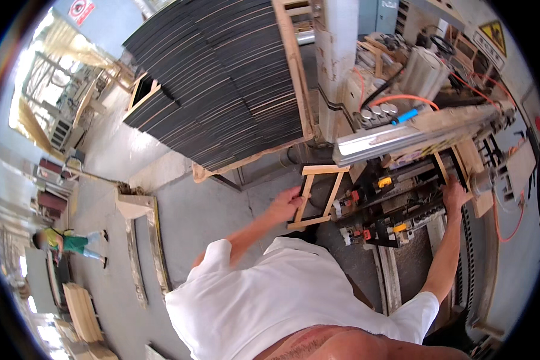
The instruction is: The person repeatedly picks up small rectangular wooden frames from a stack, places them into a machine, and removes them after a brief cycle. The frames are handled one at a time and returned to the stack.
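My left hand [285, 205] grips one long side of a small rectangular wooden frame [325, 170], pale on its face with black outer edges. It is held up beside the machine, over the floor. My right hand [454, 195] reaches into the machine [414, 144] on the right. Its fingers close on the near end of a second wooden frame [440, 167], which lies partly hidden under the machine's metal beam. Clamps with yellow [400, 228] and red [366, 234] parts sit on rails between my hands.
A tall stack of black-edged frames [222, 78] stands on a wooden pallet ahead. A pallet jack [153, 240] rests on the floor at left. Orange air hoses [405, 98] cross the machine. Farther left, a person in green [72, 241] stands by a work surface.
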A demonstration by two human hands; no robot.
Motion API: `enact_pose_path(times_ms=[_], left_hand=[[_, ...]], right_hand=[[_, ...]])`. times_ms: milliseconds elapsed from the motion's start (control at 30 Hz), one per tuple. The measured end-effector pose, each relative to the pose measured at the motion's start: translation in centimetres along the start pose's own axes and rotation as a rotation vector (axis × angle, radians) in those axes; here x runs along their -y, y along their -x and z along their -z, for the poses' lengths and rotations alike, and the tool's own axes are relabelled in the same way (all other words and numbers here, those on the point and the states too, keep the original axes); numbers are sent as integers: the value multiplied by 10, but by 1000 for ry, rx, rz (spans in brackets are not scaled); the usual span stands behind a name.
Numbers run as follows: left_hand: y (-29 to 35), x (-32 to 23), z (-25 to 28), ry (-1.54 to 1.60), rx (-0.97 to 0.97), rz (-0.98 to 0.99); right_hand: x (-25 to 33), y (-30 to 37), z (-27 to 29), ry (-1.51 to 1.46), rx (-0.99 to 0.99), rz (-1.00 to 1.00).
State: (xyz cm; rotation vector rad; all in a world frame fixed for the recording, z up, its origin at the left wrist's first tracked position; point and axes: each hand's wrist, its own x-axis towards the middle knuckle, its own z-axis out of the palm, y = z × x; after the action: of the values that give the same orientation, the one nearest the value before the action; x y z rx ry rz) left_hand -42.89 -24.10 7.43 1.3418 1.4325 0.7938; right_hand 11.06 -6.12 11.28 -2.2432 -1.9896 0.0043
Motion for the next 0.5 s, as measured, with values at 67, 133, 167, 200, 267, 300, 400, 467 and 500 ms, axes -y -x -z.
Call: enact_pose_path(times_ms=[67, 133, 167, 200, 267, 300, 400, 467, 500], left_hand=[[20, -24, 33, 7, -29, -30], [41, -47, 68, 40, -106, -93], [53, -61, 89, 70, -147, -113], [65, -74, 112, 98, -187, -131], [89, -95, 157, 219, -352, -242], [100, -97, 185, 245, -424, -299], [135, -115, 275, 357, -655, -461], [151, -117, 346, 330, -871, -478], [154, -117, 382, 324, -926, -462]], right_hand=[[2, -2, -4, 2, -20, -9], [4, -3, -3, 5, -27, -22], [6, -3, -2, 8, -20, -29], [8, -3, -3, 11, -11, -36], [7, -5, -7, 75, -29, -83], [9, -4, -8, 105, -34, -128], [3, 3, -17, 182, -163, -111], [14, 6, -8, 31, -283, -99], [30, 10, -5, -69, -350, -143]])
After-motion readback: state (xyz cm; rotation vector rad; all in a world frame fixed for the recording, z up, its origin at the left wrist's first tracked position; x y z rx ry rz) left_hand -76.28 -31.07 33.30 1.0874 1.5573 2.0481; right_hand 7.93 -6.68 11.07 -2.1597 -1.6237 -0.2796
